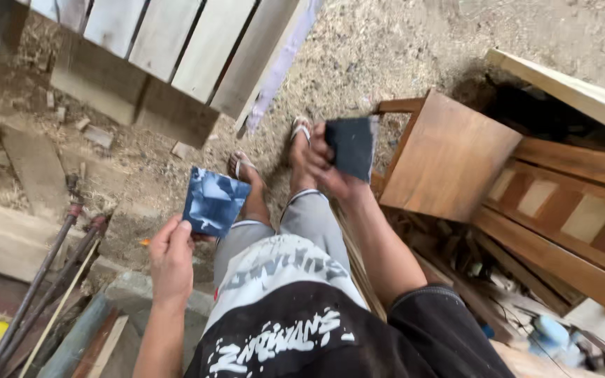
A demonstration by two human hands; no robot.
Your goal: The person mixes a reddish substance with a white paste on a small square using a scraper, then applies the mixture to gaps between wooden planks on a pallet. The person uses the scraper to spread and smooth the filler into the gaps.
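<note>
Head view: my left hand (171, 260) pinches blue sheet (213, 201), right hand (327, 166) grips dark abrasive pad (351, 145); wooden panel (448, 157) beside, untouched yet.

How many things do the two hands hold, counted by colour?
Blue crumpled sheet, in the left hand: 1
Dark folded sheet, in the right hand: 1
Total: 2
</note>
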